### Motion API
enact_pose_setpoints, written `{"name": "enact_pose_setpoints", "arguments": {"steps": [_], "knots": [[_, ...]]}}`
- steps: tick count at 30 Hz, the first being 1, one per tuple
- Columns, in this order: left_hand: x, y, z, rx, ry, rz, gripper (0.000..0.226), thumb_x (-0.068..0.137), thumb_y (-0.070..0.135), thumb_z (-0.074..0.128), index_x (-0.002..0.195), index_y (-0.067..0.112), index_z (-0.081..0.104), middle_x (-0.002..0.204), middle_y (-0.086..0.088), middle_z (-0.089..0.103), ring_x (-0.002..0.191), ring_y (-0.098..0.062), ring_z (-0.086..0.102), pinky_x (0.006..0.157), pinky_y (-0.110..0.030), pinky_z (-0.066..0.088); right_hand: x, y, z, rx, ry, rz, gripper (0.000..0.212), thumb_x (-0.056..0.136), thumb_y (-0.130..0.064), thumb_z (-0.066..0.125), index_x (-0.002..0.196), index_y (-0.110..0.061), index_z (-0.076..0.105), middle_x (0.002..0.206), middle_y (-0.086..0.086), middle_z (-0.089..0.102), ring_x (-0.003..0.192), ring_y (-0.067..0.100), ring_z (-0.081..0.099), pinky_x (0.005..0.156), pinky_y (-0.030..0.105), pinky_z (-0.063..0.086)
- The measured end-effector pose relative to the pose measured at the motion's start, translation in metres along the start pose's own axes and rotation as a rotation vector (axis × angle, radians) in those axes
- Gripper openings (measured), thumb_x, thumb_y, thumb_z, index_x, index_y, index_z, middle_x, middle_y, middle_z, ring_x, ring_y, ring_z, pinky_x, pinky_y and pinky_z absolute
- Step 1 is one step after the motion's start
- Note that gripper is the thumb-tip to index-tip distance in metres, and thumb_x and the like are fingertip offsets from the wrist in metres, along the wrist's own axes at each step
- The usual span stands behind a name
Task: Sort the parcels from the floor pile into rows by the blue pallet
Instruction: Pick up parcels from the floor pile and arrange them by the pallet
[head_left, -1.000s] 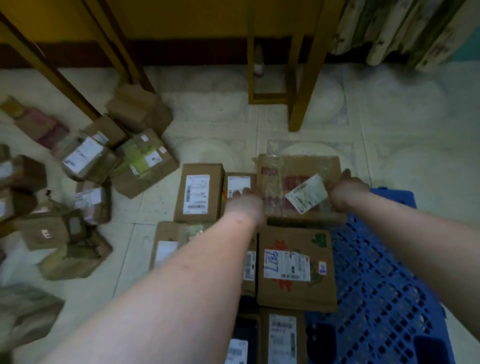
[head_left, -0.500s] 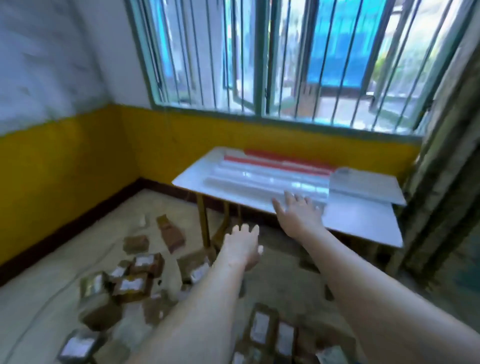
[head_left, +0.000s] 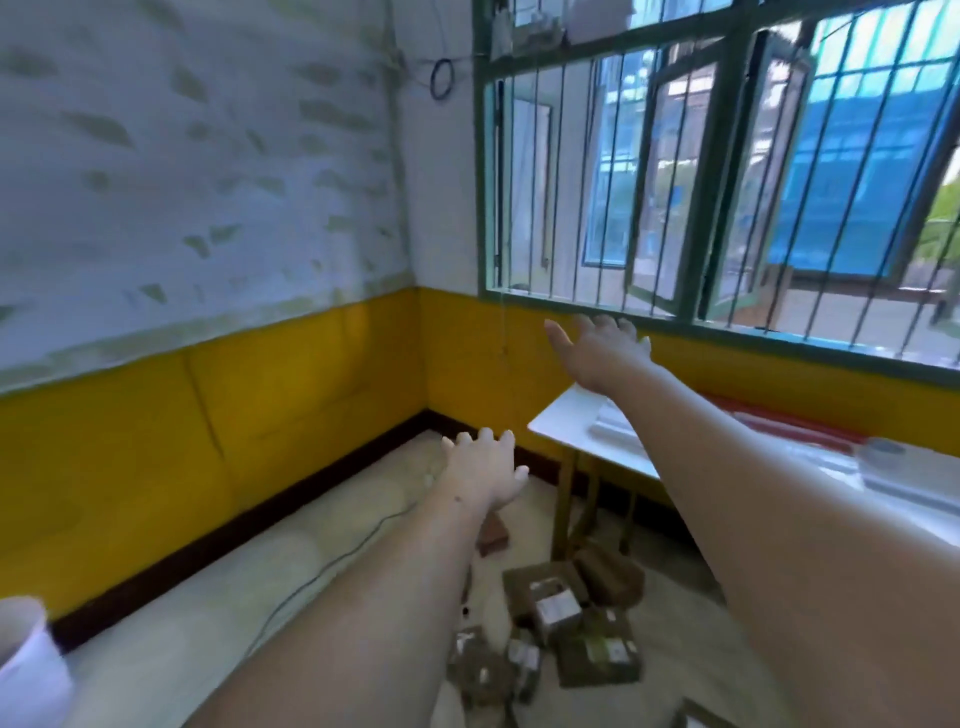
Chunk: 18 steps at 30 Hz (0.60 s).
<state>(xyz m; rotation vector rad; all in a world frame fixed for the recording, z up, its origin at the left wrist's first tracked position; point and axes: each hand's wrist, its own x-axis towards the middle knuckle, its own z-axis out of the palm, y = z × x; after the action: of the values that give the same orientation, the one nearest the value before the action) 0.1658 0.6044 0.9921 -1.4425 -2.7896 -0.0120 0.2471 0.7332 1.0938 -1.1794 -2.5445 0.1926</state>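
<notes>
Yellow-and-white walls and a barred window (head_left: 727, 171) fill the upper frame; a white counter (head_left: 566, 423) stands at right. Both hands, left hand (head_left: 483, 475) and right hand (head_left: 605, 351), reach out empty with fingers spread. This looks like the gap between parcels. Next comes reaching down to the floor pile (head_left: 561, 629), lower centre: small brown boxes with white labels, jumbled.
</notes>
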Motion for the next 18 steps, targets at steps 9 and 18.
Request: {"name": "enact_pose_setpoints", "arguments": {"steps": [9,18], "knots": [[0.020,-0.153,0.057,-0.074,-0.103,-0.084,0.057,0.099,0.050,0.036,0.151,0.027,0.031,0.149,-0.013,0.039,0.135,-0.038,0.037,0.107,-0.054,0.036,0.033,-0.122,0.106,0.071,-0.172,-0.023,0.080,0.094,-0.072,0.014,0.156,-0.022,0.019,0.162,0.014,0.019,0.149,0.038,0.010,0.118,0.062,0.013],[0.059,-0.329,0.200,-0.185,-0.375,-0.350,0.051,0.098,0.044,0.041,0.147,0.031,0.037,0.147,-0.011,0.040,0.133,-0.035,0.038,0.104,-0.046,0.039,0.081,-0.248,0.373,0.096,-0.622,-0.124,0.081,0.093,-0.072,0.016,0.158,-0.025,0.005,0.160,0.012,0.023,0.147,0.037,0.018,0.118,0.057,0.016]]}}
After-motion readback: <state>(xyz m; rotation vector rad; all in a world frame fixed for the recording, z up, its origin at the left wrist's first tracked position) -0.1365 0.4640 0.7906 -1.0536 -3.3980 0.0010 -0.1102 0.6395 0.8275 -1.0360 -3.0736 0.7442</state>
